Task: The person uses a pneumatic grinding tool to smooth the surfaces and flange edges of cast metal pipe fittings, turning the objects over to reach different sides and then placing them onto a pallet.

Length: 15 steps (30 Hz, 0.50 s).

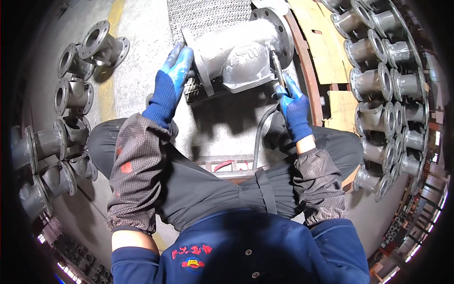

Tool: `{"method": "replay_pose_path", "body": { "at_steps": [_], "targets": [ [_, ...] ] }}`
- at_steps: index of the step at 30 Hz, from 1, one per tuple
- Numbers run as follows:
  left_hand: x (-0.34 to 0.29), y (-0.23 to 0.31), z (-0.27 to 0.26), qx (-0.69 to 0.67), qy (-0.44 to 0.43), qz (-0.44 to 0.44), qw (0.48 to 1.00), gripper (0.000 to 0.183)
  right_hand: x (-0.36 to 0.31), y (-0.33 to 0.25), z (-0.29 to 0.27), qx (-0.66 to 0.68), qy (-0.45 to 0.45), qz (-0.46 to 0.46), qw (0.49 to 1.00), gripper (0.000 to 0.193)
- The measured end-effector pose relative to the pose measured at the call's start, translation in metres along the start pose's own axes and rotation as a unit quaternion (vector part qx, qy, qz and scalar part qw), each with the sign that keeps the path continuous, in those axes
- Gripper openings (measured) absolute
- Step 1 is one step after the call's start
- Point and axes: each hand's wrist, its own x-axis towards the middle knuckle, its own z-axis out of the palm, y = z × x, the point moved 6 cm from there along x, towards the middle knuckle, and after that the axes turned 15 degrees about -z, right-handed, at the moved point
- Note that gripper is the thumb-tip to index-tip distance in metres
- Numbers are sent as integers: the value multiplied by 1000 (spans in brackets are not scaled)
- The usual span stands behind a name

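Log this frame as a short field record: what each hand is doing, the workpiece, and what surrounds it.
Left hand: left hand in a blue glove, pressed flat against the flange of the grey cast valve body
Right hand: right hand in a blue glove, gripping a slim hose-fed tool with its tip at the casting
Support: casting lies on a metal mesh mat
Left side: similar flanged castings on the floor
Right side: rows of flanged castings beside a wooden pallet
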Motion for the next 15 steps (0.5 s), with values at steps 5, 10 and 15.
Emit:
{"method": "replay_pose_path", "body": {
  "at_steps": [5,10,15],
  "targets": [
    [-18,-14,-14,108,21,-27,994,46,-3,7,0,30,-41,142,989,38],
    [-67,-10,0,252,108,-64,960,44,1,4,-8,38,-9,135,990,37],
    [-102,-33,49,126,-83,-35,988,38,-1,-77,-3,188,-38,-2,981,43]
  ]
}}
